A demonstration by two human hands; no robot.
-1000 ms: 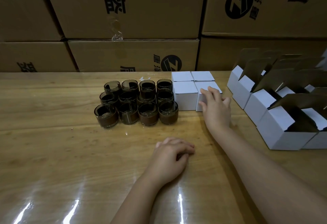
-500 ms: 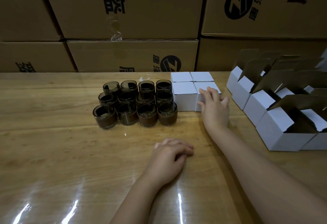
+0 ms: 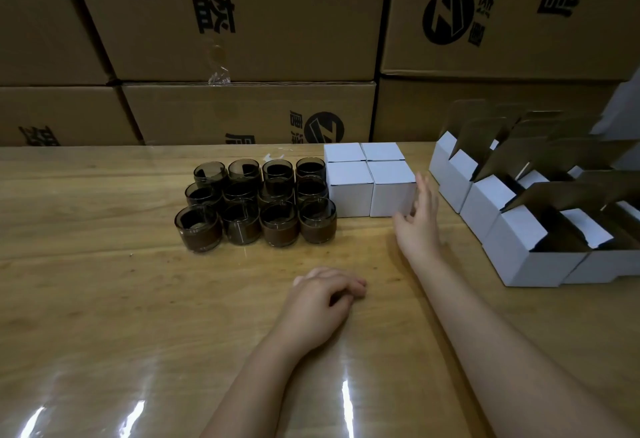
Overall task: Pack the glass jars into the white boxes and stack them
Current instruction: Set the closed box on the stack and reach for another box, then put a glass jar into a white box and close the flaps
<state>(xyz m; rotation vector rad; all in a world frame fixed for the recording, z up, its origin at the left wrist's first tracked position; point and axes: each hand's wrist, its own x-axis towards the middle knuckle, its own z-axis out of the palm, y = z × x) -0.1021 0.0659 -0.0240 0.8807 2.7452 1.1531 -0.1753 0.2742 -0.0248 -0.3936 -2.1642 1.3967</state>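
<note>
Several dark glass jars [image 3: 256,205] stand in a tight block at the middle of the wooden table [image 3: 104,299]. Right beside them sit several closed white boxes [image 3: 370,178] in a square cluster. My right hand [image 3: 417,219] hovers just off the right side of the nearest closed box, fingers loosely spread, holding nothing. My left hand [image 3: 320,302] rests on the table nearer to me, fingers loosely curled, empty. Several open white boxes [image 3: 519,240] with raised brown flaps line the right side.
Large brown cartons [image 3: 242,39] with black print are stacked like a wall along the table's far edge. The glossy tabletop reflects light near me.
My right hand has lifted off the front right closed box and drawn back to its right side. My left hand stays put on the table.
</note>
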